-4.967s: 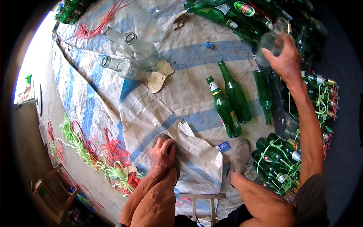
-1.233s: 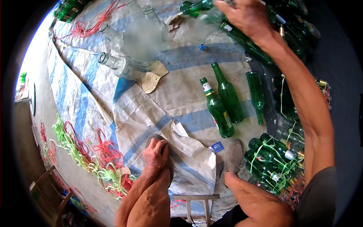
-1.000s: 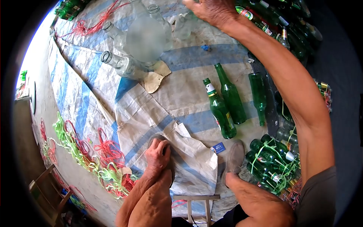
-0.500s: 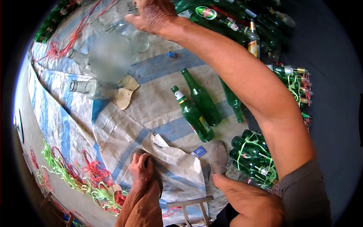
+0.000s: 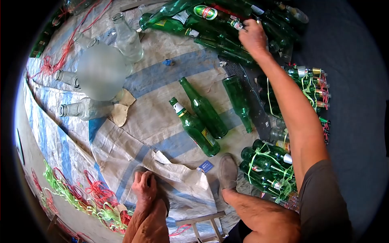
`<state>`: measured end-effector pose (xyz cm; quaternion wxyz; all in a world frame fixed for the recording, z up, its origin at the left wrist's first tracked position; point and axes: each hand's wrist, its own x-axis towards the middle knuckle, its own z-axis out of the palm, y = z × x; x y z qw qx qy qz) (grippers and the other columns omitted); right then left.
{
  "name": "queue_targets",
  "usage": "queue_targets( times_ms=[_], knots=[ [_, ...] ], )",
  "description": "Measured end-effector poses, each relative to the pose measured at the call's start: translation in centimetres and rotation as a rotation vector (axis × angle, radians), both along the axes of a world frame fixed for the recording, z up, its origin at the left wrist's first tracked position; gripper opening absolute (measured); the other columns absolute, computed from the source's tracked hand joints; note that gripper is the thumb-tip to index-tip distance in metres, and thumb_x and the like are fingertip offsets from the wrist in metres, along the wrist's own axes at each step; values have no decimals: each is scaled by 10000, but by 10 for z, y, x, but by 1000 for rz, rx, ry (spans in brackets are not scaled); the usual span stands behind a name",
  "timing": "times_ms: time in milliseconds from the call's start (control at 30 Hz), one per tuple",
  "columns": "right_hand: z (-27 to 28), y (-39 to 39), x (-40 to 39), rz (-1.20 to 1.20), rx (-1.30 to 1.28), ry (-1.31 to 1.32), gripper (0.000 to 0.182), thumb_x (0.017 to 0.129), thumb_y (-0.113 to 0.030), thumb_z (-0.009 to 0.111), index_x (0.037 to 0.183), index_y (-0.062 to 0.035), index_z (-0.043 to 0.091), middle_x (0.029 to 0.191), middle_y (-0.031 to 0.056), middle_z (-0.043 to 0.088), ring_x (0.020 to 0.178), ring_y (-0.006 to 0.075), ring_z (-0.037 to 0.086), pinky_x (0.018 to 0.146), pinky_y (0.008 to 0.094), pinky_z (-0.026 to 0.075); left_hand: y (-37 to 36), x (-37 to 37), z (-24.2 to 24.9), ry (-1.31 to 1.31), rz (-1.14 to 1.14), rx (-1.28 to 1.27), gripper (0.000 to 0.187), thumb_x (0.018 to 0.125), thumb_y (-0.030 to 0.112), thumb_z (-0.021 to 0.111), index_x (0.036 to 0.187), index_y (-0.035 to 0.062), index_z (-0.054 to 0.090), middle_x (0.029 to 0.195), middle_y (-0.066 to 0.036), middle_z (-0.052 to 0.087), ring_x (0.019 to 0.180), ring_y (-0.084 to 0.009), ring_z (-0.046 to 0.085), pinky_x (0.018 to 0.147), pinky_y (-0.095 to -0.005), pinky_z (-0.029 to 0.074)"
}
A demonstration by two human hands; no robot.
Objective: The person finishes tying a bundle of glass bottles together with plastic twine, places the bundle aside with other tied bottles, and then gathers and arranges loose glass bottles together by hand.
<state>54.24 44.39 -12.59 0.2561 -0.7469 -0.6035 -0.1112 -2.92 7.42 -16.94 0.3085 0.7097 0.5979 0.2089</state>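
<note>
My right hand point(image 5: 253, 37) is at the edge of the pile of green bottles point(image 5: 231, 34), its fingers closed around a bottle neck whose body is mostly hidden. Low in the view, my left hand point(image 5: 144, 186) rests by my left shoe with its fingers curled in; no object shows in it. Two green bottles point(image 5: 203, 107) point(image 5: 196, 133) lie side by side on the striped sheet point(image 5: 162, 85), with another green bottle point(image 5: 239, 101) to their right. Clear glass bottles point(image 5: 129, 40) point(image 5: 87, 108) are at the upper left, some partly behind a blurred round patch.
Tied bundles of green bottles point(image 5: 269, 166) point(image 5: 312, 91) lie on the right. Red and green string point(image 5: 91, 194) runs along the lower left. A torn cardboard piece point(image 5: 121, 109), a blue card point(image 5: 206, 166) and a wooden stool point(image 5: 202, 220) are also in view.
My right hand has let go of a clear bottle at the upper left and moved right to the green pile, closing on a bottle neck. My left hand keeps its place. The view has shifted slightly.
</note>
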Motion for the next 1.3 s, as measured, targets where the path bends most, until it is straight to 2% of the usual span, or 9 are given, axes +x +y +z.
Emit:
queue_targets(
  times_ms=[67, 133, 333, 467, 567, 667, 967, 1100, 1300],
  knots=[
    [-1, -12, 42, -182, -221, 37, 555, 836, -321, 787, 1300, -41, 672, 1363, 305, 648, 1269, 467, 646, 1068, 527, 538, 1, 1, 0, 14, -1, -11, 213, 852, 4, 775, 1046, 85, 749, 961, -137, 672, 816, -356, 702, 687, -435, 560],
    [0, -23, 63, -326, -437, 28, 748, 827, -333, 800, 1451, -19, 531, 1449, 323, 564, 1334, 498, 589, 1118, 540, 518, 1, 1, 0, 24, -3, -18, 213, 850, 6, 777, 1045, 88, 749, 957, -138, 669, 816, -361, 700, 686, -437, 560],
    [-23, -25, 108, -438, -555, 84, 921, 806, -435, 881, 1518, -23, 466, 1526, 298, 528, 1412, 466, 555, 1151, 536, 504, 1, 0, -5, 52, -10, -21, 217, 847, 21, 784, 1048, 97, 749, 951, -143, 662, 815, -371, 695, 680, -445, 561],
    [-34, -19, 131, -459, -594, 97, 946, 798, -468, 908, 1506, -16, 470, 1531, 282, 548, 1404, 452, 575, 1141, 526, 516, 1, 0, -6, 73, -16, -37, 210, 848, 30, 787, 1041, 104, 749, 954, -140, 664, 810, -365, 695, 675, -444, 561],
    [-49, -20, 137, -479, -545, 38, 864, 761, -486, 928, 1367, 13, 567, 1379, 298, 688, 1284, 456, 677, 1087, 515, 546, 2, 0, -6, 94, -15, -27, 211, 843, 35, 792, 1034, 114, 751, 945, -128, 666, 791, -353, 695, 658, -439, 555],
    [-33, -20, 122, -517, -650, 54, 931, 774, -466, 919, 1464, 2, 507, 1449, 242, 664, 1330, 416, 665, 1110, 507, 549, 4, 4, -7, 80, -14, -2, 219, 834, 39, 798, 1030, 126, 754, 929, -111, 667, 761, -335, 690, 631, -431, 544],
    [-21, -31, 122, -463, -462, 70, 867, 760, -535, 877, 1381, -6, 584, 1403, 249, 673, 1320, 426, 653, 1099, 508, 534, 6, 4, -3, 132, 4, 5, 208, 814, 70, 817, 1002, 141, 765, 878, -81, 656, 713, -303, 681, 607, -412, 542],
    [16, -40, 87, -255, -235, 90, 878, 772, -536, 880, 1407, 3, 605, 1350, 241, 721, 1254, 409, 695, 1067, 470, 536, 7, 4, 1, 140, 2, -8, 217, 815, 60, 821, 1009, 143, 768, 883, -77, 651, 725, -296, 683, 620, -403, 545],
    [54, -46, 6, 98, -18, 331, 792, 793, -396, 945, 1332, 73, 604, 1221, 211, 762, 1094, 300, 761, 979, 384, 596, 4, 0, 1, 149, -18, 5, 239, 827, 89, 813, 1049, 167, 770, 925, -59, 672, 758, -291, 701, 629, -403, 559]
  ],
)
